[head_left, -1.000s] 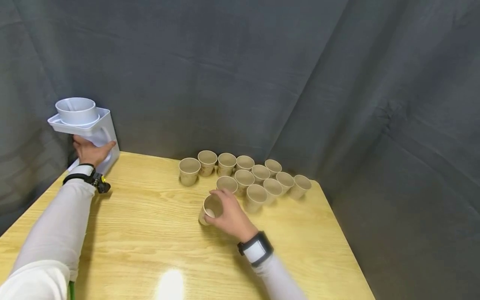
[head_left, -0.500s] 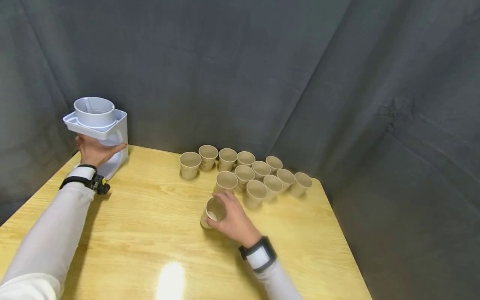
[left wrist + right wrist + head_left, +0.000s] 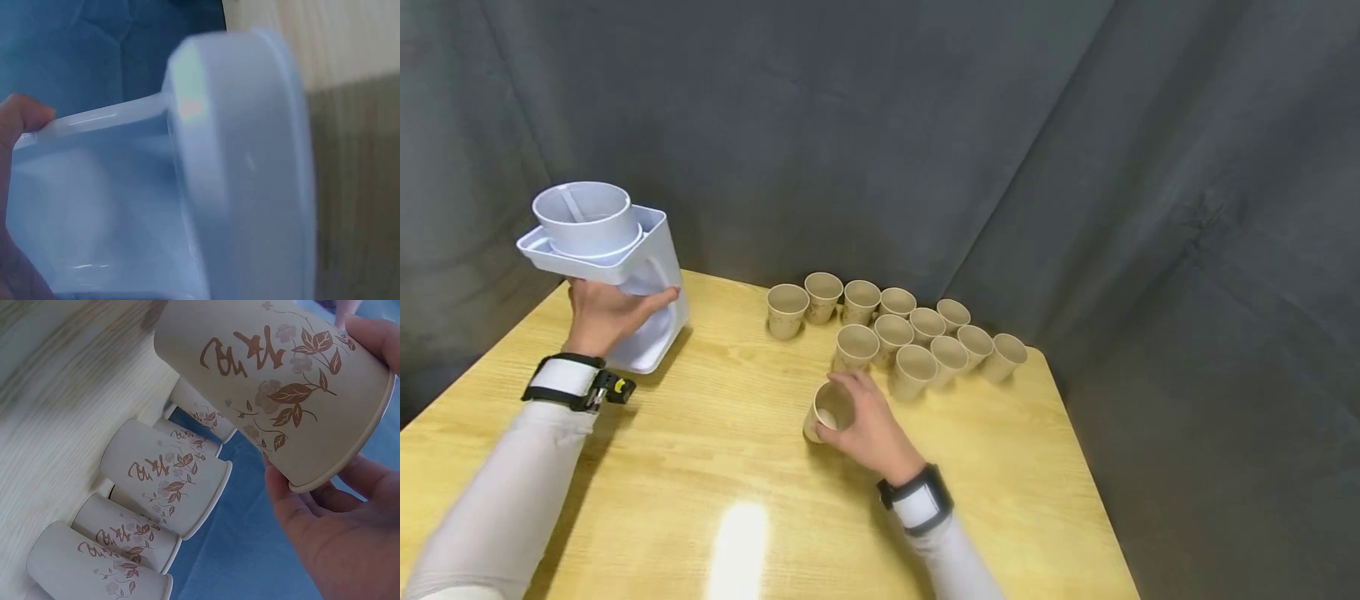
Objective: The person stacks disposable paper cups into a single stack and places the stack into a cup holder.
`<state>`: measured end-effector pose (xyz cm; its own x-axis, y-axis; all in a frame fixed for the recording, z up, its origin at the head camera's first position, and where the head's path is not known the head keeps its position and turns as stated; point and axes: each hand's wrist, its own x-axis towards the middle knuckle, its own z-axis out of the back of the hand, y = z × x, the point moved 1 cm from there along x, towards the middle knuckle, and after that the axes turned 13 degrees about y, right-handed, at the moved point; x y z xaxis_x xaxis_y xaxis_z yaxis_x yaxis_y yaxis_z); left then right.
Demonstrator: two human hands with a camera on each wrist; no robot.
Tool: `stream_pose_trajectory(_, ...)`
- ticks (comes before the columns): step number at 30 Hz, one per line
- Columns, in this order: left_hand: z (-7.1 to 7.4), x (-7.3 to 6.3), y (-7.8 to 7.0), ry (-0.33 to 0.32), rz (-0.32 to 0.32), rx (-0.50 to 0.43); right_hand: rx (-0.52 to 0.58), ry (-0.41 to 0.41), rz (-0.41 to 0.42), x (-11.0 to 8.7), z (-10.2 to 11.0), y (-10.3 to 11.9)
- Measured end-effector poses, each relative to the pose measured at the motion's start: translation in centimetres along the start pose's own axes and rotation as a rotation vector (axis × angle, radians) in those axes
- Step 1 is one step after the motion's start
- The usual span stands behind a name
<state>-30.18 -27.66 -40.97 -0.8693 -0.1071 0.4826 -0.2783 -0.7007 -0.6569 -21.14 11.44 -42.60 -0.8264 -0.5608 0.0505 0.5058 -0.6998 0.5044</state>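
My left hand [image 3: 606, 318] grips a white plastic stand [image 3: 664, 254] from beneath its tray-like top, thumb along the upright panel. On that top sits a round white cup-shaped piece [image 3: 591, 221] with a bar inside. The left wrist view shows the stand's broad base [image 3: 256, 169] close over the wooden table. My right hand [image 3: 874, 429] holds a beige paper cup [image 3: 833, 398] by its rim, thumb on the near side and fingers on the far side. Brown flowers and lettering decorate this cup [image 3: 275, 394] in the right wrist view. It stands slightly apart from the other cups.
Several more paper cups [image 3: 916, 367] stand upright in a loose cluster toward the table's back right. The wooden table [image 3: 700, 467] meets a dark grey curtain [image 3: 820, 142] behind and on both sides.
My left hand has brought the stand rightward and nearer from the back left corner. The right hand keeps its hold on the cup in nearly the same place; the head view has shifted slightly.
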Motion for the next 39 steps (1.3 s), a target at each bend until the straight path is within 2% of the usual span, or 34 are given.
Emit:
stream_pose_trajectory(3, 0.0, -1.4, -1.1, -0.027, -0.069, 0.007, -0.001, -0.007, 0.002, -0.1, 0.1, 0.1)
stream_pose_trajectory(7, -0.4, -3.7, -2.2, -0.024, -0.093, 0.026, 0.008, 0.002, -0.005, -0.2, 0.1, 0.3)
stream_pose_trajectory(15, -1.8, -7.6, -3.2, 0.059, 0.035, 0.046, 0.019, 0.009, -0.031, -0.5, 0.0, 0.3)
stream_pose_trajectory(19, -2.0, -9.1, -3.4, 0.062, 0.076, 0.045, 0.034, 0.02, -0.038, -0.7, -0.2, 0.4)
stream_pose_trajectory(21, -2.1, -9.7, -3.6, 0.021, 0.03, 0.069, 0.039, 0.021, -0.035, -0.8, -0.3, 0.4)
stream_pose_trajectory(26, -2.8, -10.5, -4.2, -0.169, -0.207, 0.109, 0.02, 0.025, -0.022, -0.8, -0.4, 0.3)
stream_pose_trajectory(29, -3.2, -10.5, -4.4, -0.23, -0.269, 0.089, -0.005, 0.04, -0.02, -0.7, -0.5, 0.2)
stream_pose_trajectory(33, -3.3, -10.5, -4.6, -0.222, -0.233, 0.072, -0.021, 0.045, -0.027, -0.6, -0.7, 0.0)
stream_pose_trajectory(37, -2.7, -11.1, -4.8, -0.107, -0.124, 0.007, -0.011, 0.047, -0.031, -0.7, -1.0, 0.0)
stream_pose_trajectory(39, -2.0, -11.6, -5.1, -0.056, -0.073, 0.008, -0.007, 0.05, -0.027, -0.7, -1.1, 0.1)
